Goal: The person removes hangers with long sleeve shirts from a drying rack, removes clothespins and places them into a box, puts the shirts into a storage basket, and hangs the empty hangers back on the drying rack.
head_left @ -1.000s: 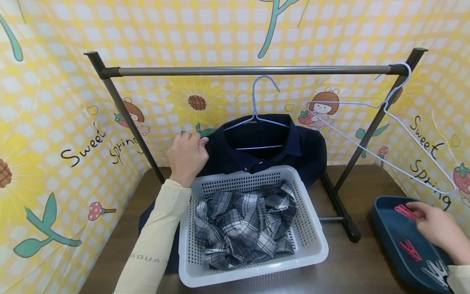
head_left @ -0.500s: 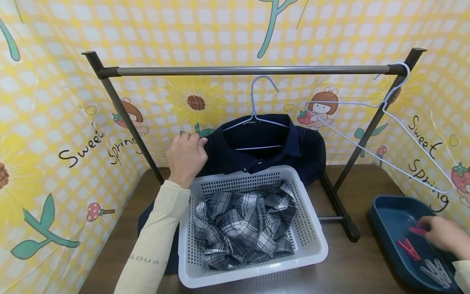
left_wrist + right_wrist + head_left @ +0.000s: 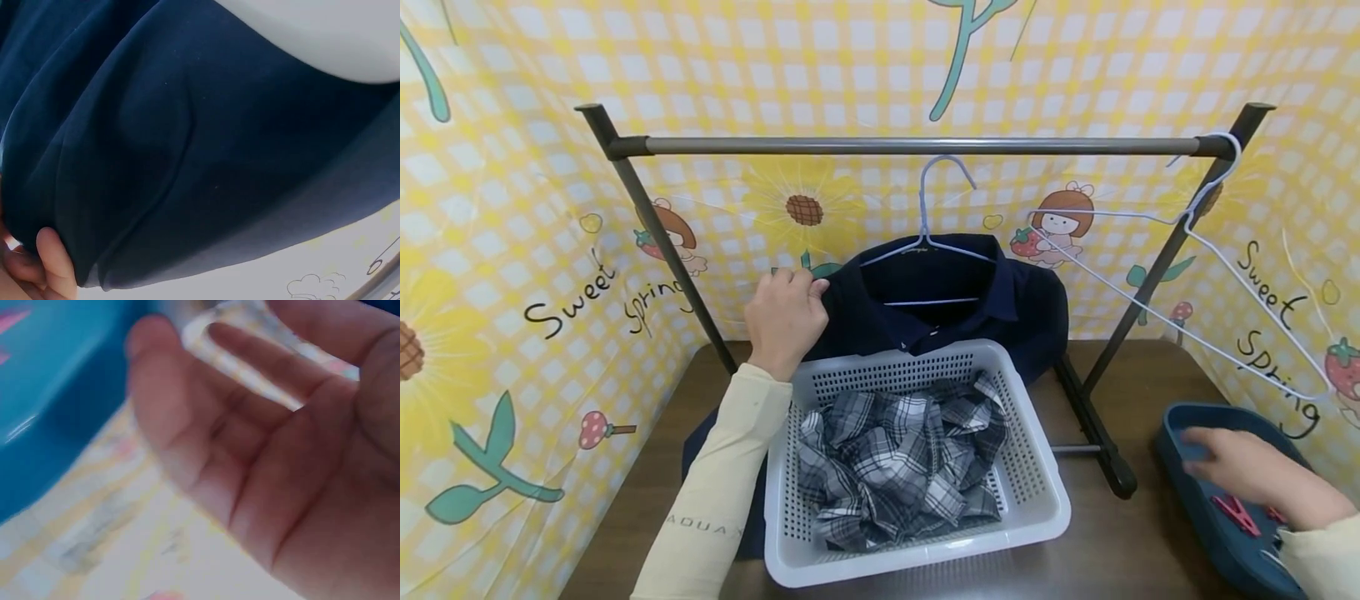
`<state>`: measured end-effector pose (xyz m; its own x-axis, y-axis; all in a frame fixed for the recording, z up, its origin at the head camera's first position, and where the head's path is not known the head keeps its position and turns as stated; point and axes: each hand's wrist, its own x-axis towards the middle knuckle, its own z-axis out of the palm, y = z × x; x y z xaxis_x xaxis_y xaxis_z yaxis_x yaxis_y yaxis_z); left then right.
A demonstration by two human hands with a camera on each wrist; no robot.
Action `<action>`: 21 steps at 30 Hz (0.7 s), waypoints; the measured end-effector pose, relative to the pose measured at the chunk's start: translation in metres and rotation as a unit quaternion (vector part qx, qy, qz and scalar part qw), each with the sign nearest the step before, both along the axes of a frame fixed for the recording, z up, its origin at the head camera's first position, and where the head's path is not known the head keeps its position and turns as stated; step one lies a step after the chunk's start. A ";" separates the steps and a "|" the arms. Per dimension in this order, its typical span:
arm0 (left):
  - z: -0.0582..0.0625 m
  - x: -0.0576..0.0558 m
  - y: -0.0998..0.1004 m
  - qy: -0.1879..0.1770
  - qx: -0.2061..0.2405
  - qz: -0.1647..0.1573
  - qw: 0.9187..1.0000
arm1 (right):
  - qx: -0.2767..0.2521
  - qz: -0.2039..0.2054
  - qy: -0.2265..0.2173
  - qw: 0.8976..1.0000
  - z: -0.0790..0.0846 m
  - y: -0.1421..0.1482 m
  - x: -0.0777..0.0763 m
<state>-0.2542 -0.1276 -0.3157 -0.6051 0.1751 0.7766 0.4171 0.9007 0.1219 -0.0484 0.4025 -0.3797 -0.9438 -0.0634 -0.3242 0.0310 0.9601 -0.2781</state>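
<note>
My left hand pinches the shoulder of a navy shirt, which sits on a pale lilac wire hanger. In the left wrist view the shirt's dark cloth spreads across, with fingertips gripping its edge. Over a blue tray, my right hand is stretched out with loose fingers. Its bare palm shows in the right wrist view, holding nothing. Below that hand in the tray lies a pink clothespin, with another pink clothespin partly hidden by the wrist.
A white perforated basket holds a crumpled grey plaid garment in front of the shirt. Behind stands a clothes rack with a metal rail. A second wire hanger hangs at its right end. The brown table lies beneath.
My right hand has let go of the pink clothespin inside the tray, opened its fingers and moved left and slightly up. The left hand keeps its grip on the shirt.
</note>
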 end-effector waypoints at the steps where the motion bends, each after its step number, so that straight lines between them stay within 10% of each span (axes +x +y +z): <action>1: 0.001 0.000 -0.001 0.002 0.001 0.000 1.000 | -0.025 0.016 0.026 0.999 0.008 -0.015 -0.005; 10: 0.005 -0.004 -0.013 0.036 0.002 -0.008 0.999 | -0.132 0.043 0.314 0.939 0.069 -0.124 -0.074; 21: 0.003 -0.003 -0.025 -0.002 -0.006 -0.032 0.999 | -0.123 0.042 0.385 0.914 0.077 -0.156 -0.141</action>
<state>-0.2575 -0.1524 -0.3127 -0.5954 0.2224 0.7720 0.4734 0.8735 0.1134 -0.1899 0.2467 -0.3022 -0.8744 -0.1269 0.4684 -0.3352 0.8558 -0.3939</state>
